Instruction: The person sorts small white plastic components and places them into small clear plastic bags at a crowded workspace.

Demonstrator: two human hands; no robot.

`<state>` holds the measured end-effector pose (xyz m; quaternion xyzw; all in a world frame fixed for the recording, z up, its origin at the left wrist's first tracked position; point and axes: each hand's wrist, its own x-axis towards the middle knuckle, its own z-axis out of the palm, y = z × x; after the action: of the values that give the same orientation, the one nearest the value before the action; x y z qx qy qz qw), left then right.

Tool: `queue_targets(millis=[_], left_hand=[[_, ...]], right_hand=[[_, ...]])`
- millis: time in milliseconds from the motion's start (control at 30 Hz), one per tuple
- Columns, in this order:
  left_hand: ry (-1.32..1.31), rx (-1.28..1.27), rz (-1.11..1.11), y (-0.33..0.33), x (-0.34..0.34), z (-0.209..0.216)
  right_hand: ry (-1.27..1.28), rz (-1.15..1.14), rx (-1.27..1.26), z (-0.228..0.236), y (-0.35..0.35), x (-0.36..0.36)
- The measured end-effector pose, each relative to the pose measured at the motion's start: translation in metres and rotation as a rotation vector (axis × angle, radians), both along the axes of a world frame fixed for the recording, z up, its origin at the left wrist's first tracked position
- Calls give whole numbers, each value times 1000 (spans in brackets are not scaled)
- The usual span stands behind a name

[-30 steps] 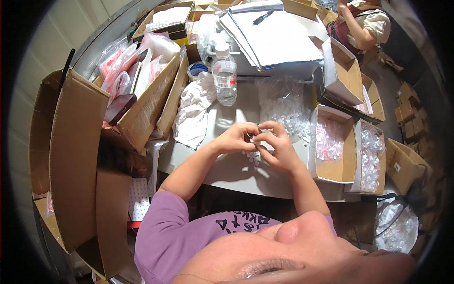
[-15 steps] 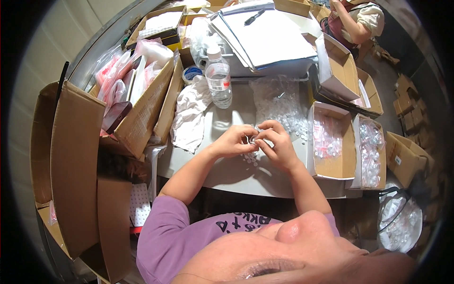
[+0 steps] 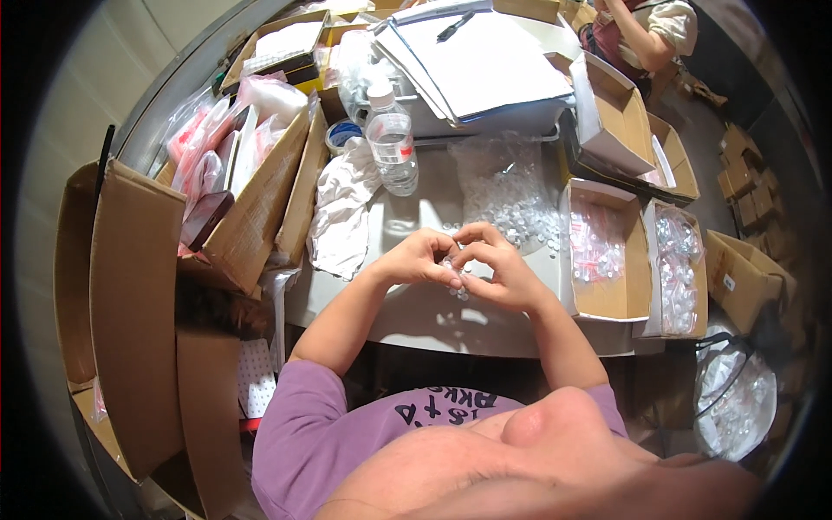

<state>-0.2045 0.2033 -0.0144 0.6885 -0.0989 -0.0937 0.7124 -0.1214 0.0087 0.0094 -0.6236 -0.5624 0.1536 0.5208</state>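
My left hand (image 3: pixel 418 258) and my right hand (image 3: pixel 504 270) meet over the middle of the table, fingers curled in toward each other. Both are closed in a pinch around something small and whitish, mostly hidden by the fingers. Just below the fingertips lie a few small clear-white pieces (image 3: pixel 459 294) on the table. Beyond my hands rests a clear plastic bag (image 3: pixel 503 165), with many similar small pieces spilling from its near side.
A water bottle (image 3: pixel 392 143) stands beside a crumpled white cloth (image 3: pixel 340 208) and a tape roll (image 3: pixel 343 134). Papers with a pen (image 3: pixel 454 28) lie at the back. Open boxes flank the table; the right box (image 3: pixel 637 290) holds small bags. Another person (image 3: pixel 646 35) is at far right.
Both hands have stayed together, with the fingers shifting around the small thing and the right fingers closing in over it. The whole view has tilted slightly.
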Motion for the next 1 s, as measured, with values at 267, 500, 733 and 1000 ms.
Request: queue_targets(millis=[267, 500, 733, 1000], left_hand=[[20, 69, 222, -3, 3, -5], [-130, 328, 410, -4, 6, -11], [-552, 467, 471, -13, 8, 1], [-557, 450, 449, -12, 7, 3]], right_hand=[[3, -196, 55, -8, 4, 10], [107, -398, 117, -9, 5, 12], [-157, -391, 93, -15, 7, 10], [70, -356, -37, -8, 6, 6]])
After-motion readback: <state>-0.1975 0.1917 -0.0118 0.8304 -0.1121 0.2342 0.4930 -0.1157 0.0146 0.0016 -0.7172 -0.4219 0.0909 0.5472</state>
